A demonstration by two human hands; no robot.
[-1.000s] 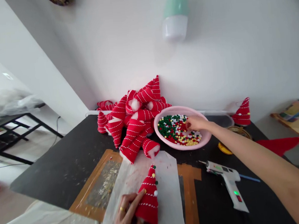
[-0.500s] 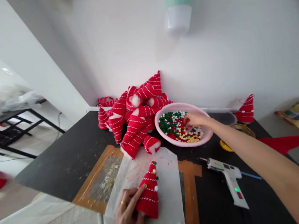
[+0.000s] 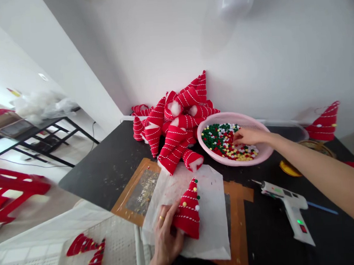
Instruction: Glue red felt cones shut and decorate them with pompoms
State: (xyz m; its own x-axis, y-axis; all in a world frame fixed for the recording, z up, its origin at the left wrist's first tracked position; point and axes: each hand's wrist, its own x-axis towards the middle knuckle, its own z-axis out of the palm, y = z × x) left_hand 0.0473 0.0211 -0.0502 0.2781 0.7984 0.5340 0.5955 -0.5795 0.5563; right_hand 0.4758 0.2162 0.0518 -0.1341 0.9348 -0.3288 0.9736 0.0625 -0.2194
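Observation:
A stuffed red felt cone with white stitched stripes lies on a sheet of white paper. It bears several small green, yellow and white pom-poms. My left hand, with a ring on one finger, grips the cone's lower left side. My right hand reaches into a pink plastic basket of mixed pom-poms. Its fingers are drawn together down among them, and their tips are partly hidden. A white glue gun with a green light lies below my right forearm.
Behind the paper is a heap of striped red cones. Another decorated cone stands at the far right, near a yellow lid. Lower left, a white crate holds decorated cones. A red stool stands beyond it.
The camera has turned left, so everything sits further right in view. My left forefinger has come off a yellow pom-pom on the cone. My right hand stays in the basket.

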